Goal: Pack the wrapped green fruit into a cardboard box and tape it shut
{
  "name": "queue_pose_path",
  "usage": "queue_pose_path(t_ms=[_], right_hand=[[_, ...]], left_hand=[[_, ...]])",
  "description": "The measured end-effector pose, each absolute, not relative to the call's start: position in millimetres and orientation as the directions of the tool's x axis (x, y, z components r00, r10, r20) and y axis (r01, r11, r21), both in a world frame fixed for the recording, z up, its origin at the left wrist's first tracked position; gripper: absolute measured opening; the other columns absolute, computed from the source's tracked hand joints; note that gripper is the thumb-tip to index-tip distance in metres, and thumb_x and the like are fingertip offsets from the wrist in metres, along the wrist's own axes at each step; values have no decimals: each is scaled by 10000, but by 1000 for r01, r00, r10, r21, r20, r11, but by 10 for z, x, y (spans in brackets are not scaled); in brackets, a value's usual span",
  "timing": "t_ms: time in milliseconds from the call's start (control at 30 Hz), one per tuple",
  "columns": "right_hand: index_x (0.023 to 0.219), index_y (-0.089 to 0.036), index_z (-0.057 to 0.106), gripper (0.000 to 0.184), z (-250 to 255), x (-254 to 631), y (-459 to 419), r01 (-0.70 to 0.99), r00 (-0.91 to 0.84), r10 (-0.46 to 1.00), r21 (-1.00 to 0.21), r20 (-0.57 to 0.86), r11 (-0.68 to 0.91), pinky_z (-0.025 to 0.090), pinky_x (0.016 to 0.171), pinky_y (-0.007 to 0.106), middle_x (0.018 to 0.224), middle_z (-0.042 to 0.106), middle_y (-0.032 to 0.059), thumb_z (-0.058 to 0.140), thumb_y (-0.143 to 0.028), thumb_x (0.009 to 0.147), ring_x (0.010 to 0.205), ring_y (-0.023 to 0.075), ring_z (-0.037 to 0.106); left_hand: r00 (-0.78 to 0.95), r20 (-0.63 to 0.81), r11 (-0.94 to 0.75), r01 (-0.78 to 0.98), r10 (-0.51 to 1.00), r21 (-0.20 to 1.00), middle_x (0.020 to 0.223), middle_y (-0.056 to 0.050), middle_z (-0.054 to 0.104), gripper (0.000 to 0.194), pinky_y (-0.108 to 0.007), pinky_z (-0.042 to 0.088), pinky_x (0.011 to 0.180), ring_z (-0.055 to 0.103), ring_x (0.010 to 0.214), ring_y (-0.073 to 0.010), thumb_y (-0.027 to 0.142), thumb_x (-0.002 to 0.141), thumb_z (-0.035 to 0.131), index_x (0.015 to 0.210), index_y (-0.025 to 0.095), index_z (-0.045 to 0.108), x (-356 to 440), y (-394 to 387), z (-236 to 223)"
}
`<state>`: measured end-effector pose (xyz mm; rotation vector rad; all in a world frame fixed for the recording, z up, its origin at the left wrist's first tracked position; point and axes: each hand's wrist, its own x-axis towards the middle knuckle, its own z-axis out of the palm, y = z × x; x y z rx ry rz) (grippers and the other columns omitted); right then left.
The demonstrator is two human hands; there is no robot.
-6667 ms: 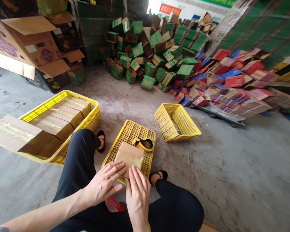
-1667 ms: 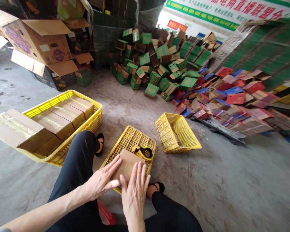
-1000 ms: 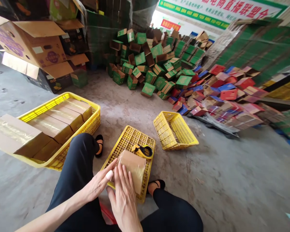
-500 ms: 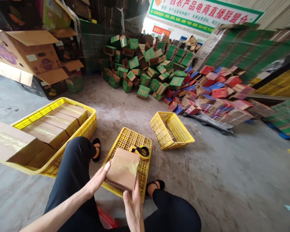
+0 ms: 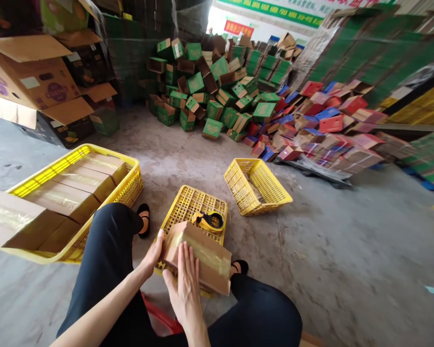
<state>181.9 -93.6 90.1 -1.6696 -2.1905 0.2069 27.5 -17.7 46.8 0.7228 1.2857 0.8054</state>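
Carton (image 5: 213, 261) in hand, tilted over the perforated yellow crate (image 5: 183, 205), could slip, I judge: the right hand's (image 5: 185, 289) grip lies flat on its taped face, unclosed, while the left hand (image 5: 152, 253) touches one end, its closure impossible to tell. Less seriously, a corner might knock the nearby tape dispenser (image 5: 201, 220). Among containers, the long yellow tub (image 5: 128, 193) holds several taped boxes (image 5: 85, 179); the smaller yellow basket (image 5: 238, 188) stands apart, contents unclear.
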Motion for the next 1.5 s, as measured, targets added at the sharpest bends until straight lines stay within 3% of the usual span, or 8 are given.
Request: queue_pose_path(t_ms=[167, 267, 400, 533, 700, 867, 1200, 1500], right_hand=[[1632, -141, 395, 642, 531, 1511, -872, 893, -237, 969, -375, 75, 248, 416, 1217, 559, 1632, 476, 157, 388, -508, 1104, 1521, 323, 461], [1615, -141, 427, 612, 418, 1462, -907, 901, -220, 970, -361, 99, 241, 377, 1241, 547, 1643, 468, 147, 399, -475, 1103, 1529, 310, 450], [1656, -255, 342, 613, 360, 1567, -955, 906, -270, 950, -293, 156, 305, 382, 1233, 510, 1637, 499, 90, 469, -391, 1072, 1490, 286, 501], [1667, -213, 316, 593, 329, 1913, -1076, 950, -173, 975, -238, 136, 202, 364, 1239, 517, 1639, 494, 110, 382, -379, 1101, 1509, 279, 477], [1672, -170, 312, 700, 297, 2457, -1316, 984, -47, 989, -166, 143, 70, 371, 1205, 591, 1632, 481, 193, 287, -575, 1101, 1509, 340, 471], [1677, -149, 293, 747, 284, 2675, -1429, 987, 64, 986, -155, 152, -41, 399, 1172, 616, 1616, 493, 224, 211, -611, 1095, 1496, 359, 481], [1559, -201, 542, 656, 426, 2655, -1250, 992, 23, 971, -129, 238, 8, 524, 1039, 512, 1512, 589, 206, 373, -609, 1074, 1301, 376, 596], [1588, -182, 487, 605, 367, 2909, -1498, 982, -152, 943, -63, 294, 178, 502, 1126, 480, 1577, 563, 168, 405, -528, 1098, 1413, 327, 574]], left_hand=[[81, -452, 451, 26, 888, 892, 1539, -146, 594, 916, -493, 295, 1298, 372, 1565, -357, 835, 987, 305, 1447, 121, 648, -25, -288, 534], [79, -287, 255, 279, 955, 926, 1663, -151, 430, 865, -542, 226, 1316, 261, 1609, -347, 781, 1013, 349, 1564, 137, 525, 70, -413, 500], [323, -2, -212, 627, 946, 750, 1713, -213, 298, 849, -595, 276, 1289, 245, 1608, -372, 732, 1032, 394, 1631, 131, 408, 244, -585, 327], [420, 129, -415, 715, 898, 563, 1686, -254, 331, 882, -576, 358, 1255, 291, 1585, -401, 733, 1028, 389, 1644, 101, 368, 217, -673, 182], [392, 200, -438, 757, 898, 485, 1682, -259, 338, 919, -583, 364, 1245, 312, 1574, -412, 748, 1018, 370, 1674, 109, 294, 153, -707, 159], [379, 216, -437, 785, 900, 440, 1691, -260, 324, 935, -580, 331, 1261, 306, 1579, -420, 763, 1004, 390, 1663, 103, 327, 206, -734, 176], [362, 230, -428, 802, 903, 417, 1728, -244, 248, 959, -604, 288, 1270, 244, 1597, -450, 798, 956, 474, 1653, 146, 379, 295, -769, 123], [402, 231, -462, 803, 886, 377, 1742, -233, 209, 919, -556, 309, 1270, 263, 1598, -424, 759, 983, 473, 1669, 161, 346, 197, -827, 98]])
